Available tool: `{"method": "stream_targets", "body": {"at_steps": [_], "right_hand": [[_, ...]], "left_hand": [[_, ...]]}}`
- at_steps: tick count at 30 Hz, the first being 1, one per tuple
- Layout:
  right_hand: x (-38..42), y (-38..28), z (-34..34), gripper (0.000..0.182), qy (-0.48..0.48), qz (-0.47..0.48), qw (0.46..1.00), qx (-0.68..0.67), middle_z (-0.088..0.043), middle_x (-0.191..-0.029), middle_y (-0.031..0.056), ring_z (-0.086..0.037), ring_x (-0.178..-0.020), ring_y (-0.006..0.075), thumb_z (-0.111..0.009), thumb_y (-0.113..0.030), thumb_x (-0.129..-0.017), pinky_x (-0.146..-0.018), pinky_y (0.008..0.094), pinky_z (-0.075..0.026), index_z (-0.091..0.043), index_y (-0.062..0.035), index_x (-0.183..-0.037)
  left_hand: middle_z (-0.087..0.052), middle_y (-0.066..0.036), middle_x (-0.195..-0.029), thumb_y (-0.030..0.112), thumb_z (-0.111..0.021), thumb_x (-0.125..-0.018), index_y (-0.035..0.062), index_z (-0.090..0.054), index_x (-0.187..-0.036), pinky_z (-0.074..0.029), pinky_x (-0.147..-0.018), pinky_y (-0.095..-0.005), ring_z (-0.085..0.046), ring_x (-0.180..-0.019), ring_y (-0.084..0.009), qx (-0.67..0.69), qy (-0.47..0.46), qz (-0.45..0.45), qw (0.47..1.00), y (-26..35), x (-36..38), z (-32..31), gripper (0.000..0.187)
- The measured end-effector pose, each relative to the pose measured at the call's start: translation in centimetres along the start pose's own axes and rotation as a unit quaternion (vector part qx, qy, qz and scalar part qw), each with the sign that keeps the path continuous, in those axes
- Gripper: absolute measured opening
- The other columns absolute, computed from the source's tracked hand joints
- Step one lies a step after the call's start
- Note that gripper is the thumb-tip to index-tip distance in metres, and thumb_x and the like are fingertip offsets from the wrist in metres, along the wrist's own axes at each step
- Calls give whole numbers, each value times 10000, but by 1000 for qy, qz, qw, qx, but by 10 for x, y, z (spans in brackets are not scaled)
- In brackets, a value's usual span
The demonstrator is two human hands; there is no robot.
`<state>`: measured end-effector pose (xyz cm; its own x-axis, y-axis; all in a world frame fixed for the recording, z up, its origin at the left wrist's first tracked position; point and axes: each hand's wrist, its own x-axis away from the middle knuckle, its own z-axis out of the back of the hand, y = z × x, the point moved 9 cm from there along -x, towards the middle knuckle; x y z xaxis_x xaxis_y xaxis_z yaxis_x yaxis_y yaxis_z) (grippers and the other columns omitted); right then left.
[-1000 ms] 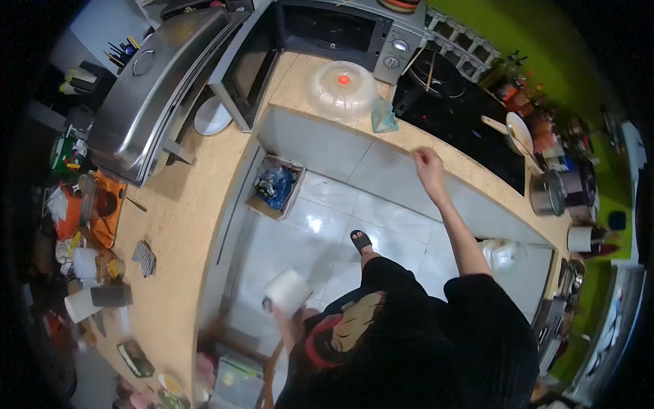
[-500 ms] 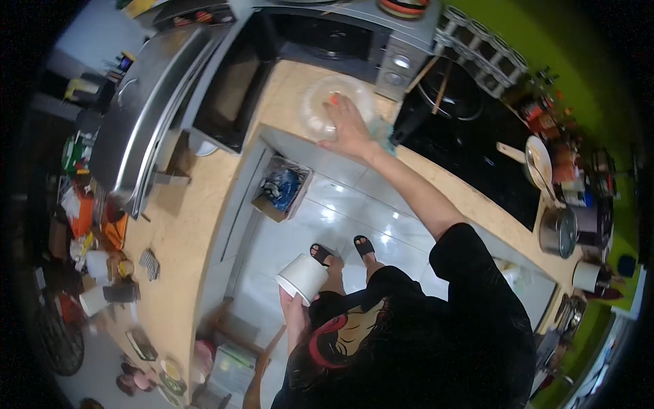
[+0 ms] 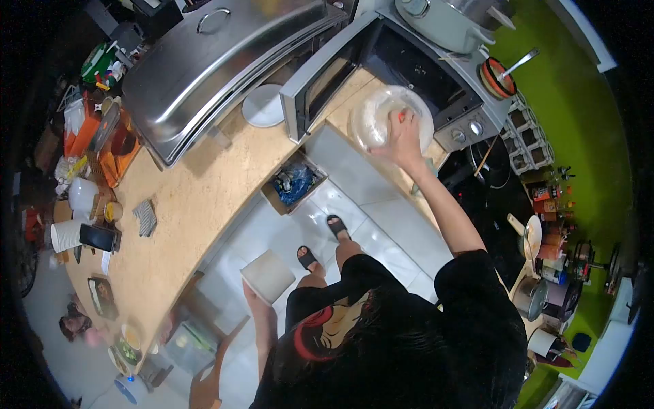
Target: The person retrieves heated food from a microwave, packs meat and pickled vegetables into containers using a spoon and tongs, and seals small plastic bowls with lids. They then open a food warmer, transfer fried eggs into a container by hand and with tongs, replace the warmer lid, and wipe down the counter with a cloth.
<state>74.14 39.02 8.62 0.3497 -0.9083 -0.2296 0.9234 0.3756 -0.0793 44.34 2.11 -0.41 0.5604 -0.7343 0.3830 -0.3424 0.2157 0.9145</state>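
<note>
My right hand (image 3: 403,143) is closed on top of a round, translucent cover (image 3: 368,123) with a red spot at its middle, in front of the open microwave (image 3: 415,71). The cover looks slightly tilted over the counter's edge. Low on the left, my left hand (image 3: 259,303) holds a white tub (image 3: 268,277) over the floor, its fingers mostly hidden behind the tub. Inside the microwave it is dark.
A large steel chafing dish (image 3: 204,68) and a white plate (image 3: 263,105) stand on the wooden counter (image 3: 197,184). The black cooktop (image 3: 480,204) lies right of the microwave. An open box (image 3: 294,184) sits on the floor. Another person (image 3: 75,322) is at the lower left.
The view has turned and moved left. My right hand's fingers have closed on the cover's top, where they were spread before. The white tub in my left hand has tilted.
</note>
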Motion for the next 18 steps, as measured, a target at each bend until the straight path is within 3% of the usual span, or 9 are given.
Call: {"method": "stream_targets", "body": {"at_steps": [3,4,6,8,11,13,15,16,18], "right_hand": [[-70,33,17,877,57,-6,997,-47,-438,-1073,283,-409,-1017,426,-828,-397,-450,-923,452,-362,-457,22,-1125],[-99,57,11,897,27,-52,998,-23,-438,-1134,295,-409,-1065,440,-818,-417,-463,-928,466,-367,-459,31,-1153],[-154,105,-4,919,-2,-95,995,-5,-437,-1196,306,-409,-1113,455,-808,-436,-475,-934,481,-371,-462,40,-1181],[-185,161,-61,1097,-175,-165,962,-133,-389,-1325,303,-387,-1230,408,-817,-526,-439,-1008,422,-336,-395,9,-1300],[-191,191,-99,1216,-306,-232,895,-227,-216,-1470,210,-182,-1375,293,-757,-600,-510,-1113,343,-176,-208,-6,-1419],[-187,206,-124,1224,-368,-255,847,-286,-159,-1490,200,-123,-1392,276,-726,-636,-545,-1130,329,-118,-162,-9,-1432],[-232,269,-159,1209,-103,-130,963,-213,-148,-1493,203,-108,-1394,272,-697,-665,-571,-1129,326,-113,-162,-7,-1433],[-204,236,-119,1009,-73,-110,972,-196,-287,-1379,218,-248,-1298,298,-663,-610,-649,-1064,347,-208,-277,-7,-1359],[-142,149,-18,646,-11,-73,985,-156,-565,-1153,250,-527,-1104,348,-597,-501,-805,-933,388,-399,-508,-6,-1211]], "left_hand": [[-609,-74,-992,129,-570,-838,43,-503,-1145,-503,-760,-283,-600,-923,-147,25,-88,7,996,13,-43,-26,326],[-615,-64,-939,109,-591,-812,59,-489,-1187,-497,-760,-278,-598,-921,-143,-61,-96,39,993,50,-46,-57,391],[-582,-100,-1109,70,-604,-787,77,-420,-1304,-485,-776,-263,-596,-908,-131,-147,-117,-8,982,102,-65,-109,549],[-451,-121,-1326,36,-612,-767,108,-250,-1435,-476,-785,-249,-589,-891,-111,-219,-155,-139,953,133,-99,-156,763],[-269,-112,-1462,22,-608,-771,139,-112,-1474,-474,-790,-244,-580,-885,-93,-167,-243,-121,948,155,-131,-220,868],[-405,-120,-1359,14,-611,-768,141,-82,-1477,-473,-788,-249,-581,-865,-99,-184,-236,-158,941,164,-144,-242,894],[-514,-113,-1216,7,-608,-769,135,-91,-1475,-472,-786,-249,-583,-847,-105,-159,-224,-101,956,157,-156,-247,885],[-578,-103,-1108,3,-604,-772,127,-110,-1473,-470,-784,-247,-586,-836,-109,-130,-218,-35,967,147,-158,-244,867],[-594,-84,-1013,15,-612,-768,121,-136,-1467,-473,-778,-250,-592,-823,-113,-125,-219,-40,967,144,-155,-245,852]]}}
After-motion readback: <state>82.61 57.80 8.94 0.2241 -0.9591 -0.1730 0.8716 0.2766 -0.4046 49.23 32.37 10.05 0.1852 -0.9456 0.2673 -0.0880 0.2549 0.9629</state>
